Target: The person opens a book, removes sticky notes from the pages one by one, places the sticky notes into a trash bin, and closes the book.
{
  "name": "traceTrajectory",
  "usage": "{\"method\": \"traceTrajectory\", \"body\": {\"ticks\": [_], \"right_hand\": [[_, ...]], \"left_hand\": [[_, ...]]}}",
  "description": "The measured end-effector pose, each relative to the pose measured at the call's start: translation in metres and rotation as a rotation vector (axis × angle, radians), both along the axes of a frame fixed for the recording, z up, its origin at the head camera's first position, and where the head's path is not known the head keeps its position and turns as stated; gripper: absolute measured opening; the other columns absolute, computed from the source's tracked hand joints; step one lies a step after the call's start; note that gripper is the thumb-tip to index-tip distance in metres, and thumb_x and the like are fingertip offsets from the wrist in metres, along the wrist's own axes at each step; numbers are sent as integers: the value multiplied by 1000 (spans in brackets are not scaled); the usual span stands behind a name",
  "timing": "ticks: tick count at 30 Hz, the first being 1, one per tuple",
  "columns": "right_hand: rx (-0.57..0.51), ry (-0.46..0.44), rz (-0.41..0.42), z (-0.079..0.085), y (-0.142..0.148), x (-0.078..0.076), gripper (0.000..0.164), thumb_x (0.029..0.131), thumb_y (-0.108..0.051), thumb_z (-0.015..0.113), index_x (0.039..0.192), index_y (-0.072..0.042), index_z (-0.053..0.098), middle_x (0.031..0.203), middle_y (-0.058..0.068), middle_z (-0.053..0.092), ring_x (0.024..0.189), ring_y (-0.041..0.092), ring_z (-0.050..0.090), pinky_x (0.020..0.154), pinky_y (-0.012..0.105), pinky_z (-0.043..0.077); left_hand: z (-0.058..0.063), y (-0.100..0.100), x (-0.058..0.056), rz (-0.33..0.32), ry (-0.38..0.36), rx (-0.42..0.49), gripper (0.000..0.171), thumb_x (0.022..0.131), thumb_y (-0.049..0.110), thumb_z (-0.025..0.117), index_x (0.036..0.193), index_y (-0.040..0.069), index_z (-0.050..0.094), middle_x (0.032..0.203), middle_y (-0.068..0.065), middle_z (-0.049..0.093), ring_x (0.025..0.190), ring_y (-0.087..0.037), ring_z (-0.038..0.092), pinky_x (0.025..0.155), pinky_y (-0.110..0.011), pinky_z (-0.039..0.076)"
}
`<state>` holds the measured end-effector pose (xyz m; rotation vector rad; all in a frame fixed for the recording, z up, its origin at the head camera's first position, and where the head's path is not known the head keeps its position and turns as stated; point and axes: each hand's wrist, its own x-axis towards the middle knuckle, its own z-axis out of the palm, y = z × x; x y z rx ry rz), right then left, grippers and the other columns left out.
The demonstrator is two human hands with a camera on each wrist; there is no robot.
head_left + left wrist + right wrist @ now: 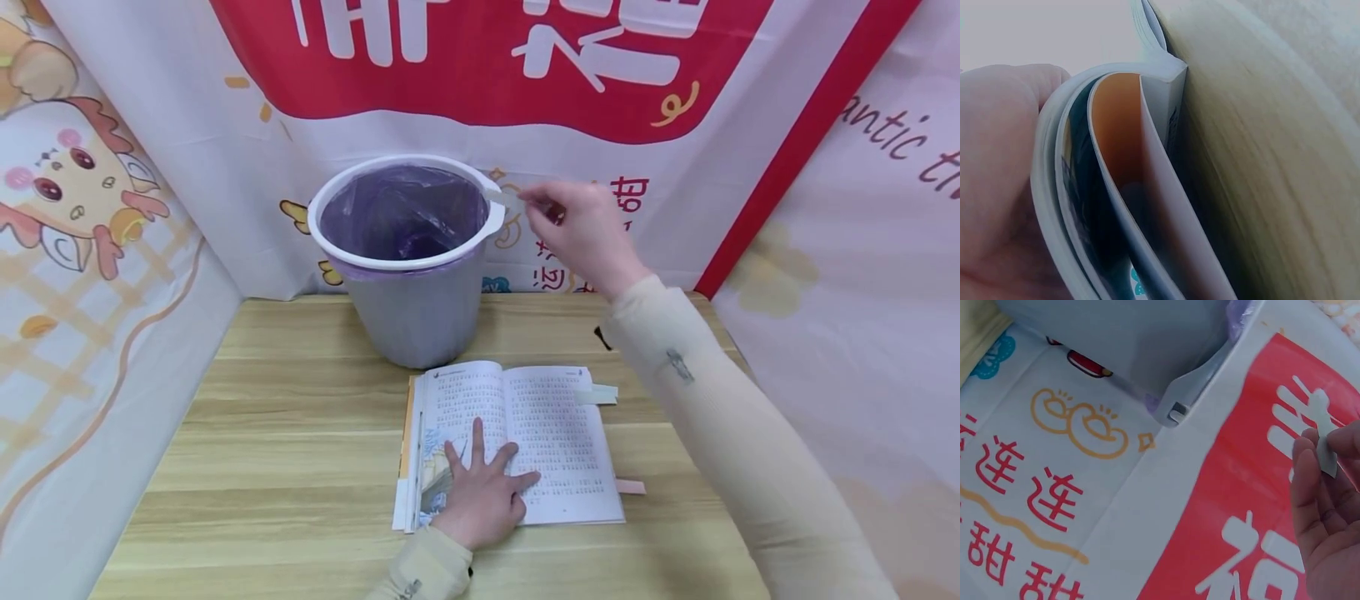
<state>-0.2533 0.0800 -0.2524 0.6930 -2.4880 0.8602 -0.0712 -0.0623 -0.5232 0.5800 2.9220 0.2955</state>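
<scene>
An open book with printed text lies on the wooden table, and my left hand rests on its left page with fingers spread. In the left wrist view, the pages bow up beside that hand. My right hand is raised at the right rim of the grey bin. Between thumb and fingers it pinches a small pale green sticky-note strip. Two more page tabs stick out from the book's right edge: a pale green tab and a pink tab.
The bin has a white rim and a purple plastic liner, and stands right behind the book. A small dark object lies on the table near the right forearm. Printed cloth hangs behind and on both sides.
</scene>
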Motion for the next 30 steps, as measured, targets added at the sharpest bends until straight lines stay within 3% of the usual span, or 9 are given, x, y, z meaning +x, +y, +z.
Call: {"method": "traceTrajectory", "body": {"ticks": [7, 14, 18, 25, 30], "right_hand": [[123, -178, 3, 7, -43, -34, 32, 93, -22, 60, 122, -16, 72, 114, 2, 72, 87, 15, 62, 79, 21, 56], [268, -231, 35, -4, -71, -58, 31, 92, -18, 58, 118, -13, 73, 114, 5, 72, 98, 16, 62, 90, 25, 53], [324, -237, 21, -9, -78, -64, 31, 93, -21, 57, 119, -14, 73, 114, 3, 72, 98, 17, 63, 93, 26, 52], [430, -152, 27, -11, -84, -66, 33, 94, -27, 53, 119, -19, 73, 112, 0, 73, 102, 16, 66, 95, 31, 50], [381, -181, 38, -9, -80, -64, 33, 94, -25, 53, 121, -18, 72, 116, 0, 72, 104, 17, 65, 97, 29, 50]], "left_hand": [[1, -1, 0, 0, 14, -4, 40, 89, 39, 51, 126, 51, 62, 150, 4, 45, 147, -55, 2, 97, -84, 5], [3, 1, 2, -16, 18, -38, 41, 90, 39, 50, 127, 54, 59, 150, 5, 46, 146, -55, 5, 96, -85, 8], [1, 2, 2, -16, 18, -48, 41, 90, 39, 50, 127, 54, 60, 149, 6, 46, 146, -55, 5, 95, -85, 7], [-1, 2, 2, -15, 38, -54, 41, 90, 38, 50, 126, 54, 60, 149, 6, 46, 147, -54, 5, 95, -85, 8], [-4, 2, 1, -16, 46, -50, 41, 90, 38, 51, 126, 54, 60, 149, 6, 46, 147, -55, 5, 95, -85, 8]]}}
